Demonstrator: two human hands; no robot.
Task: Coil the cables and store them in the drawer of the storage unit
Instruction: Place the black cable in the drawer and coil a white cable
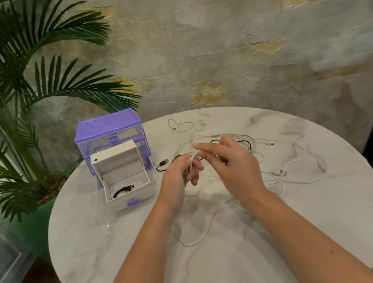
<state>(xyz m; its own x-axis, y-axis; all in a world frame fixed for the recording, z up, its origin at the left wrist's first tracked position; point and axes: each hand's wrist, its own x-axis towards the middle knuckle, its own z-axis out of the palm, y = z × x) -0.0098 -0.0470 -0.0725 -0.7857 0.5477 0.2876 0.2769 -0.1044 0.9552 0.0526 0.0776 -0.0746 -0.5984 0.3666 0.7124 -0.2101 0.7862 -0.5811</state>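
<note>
Potted palm (7, 99) at far left, beside round marble bench (125, 258). Purple storage unit (107, 131) on bench's left rear. Bottom drawer (127, 190) pulled out, holding one coiled black cable (123, 190). Left hand (180, 175): grip pinching end of white cable (205, 230), which trails across bench toward near edge. Right hand (234, 165): grip pinching same white cable beside left. Loose black cable (163, 163) and tangled white cables (304, 168) lying behind and right of hands.
</note>
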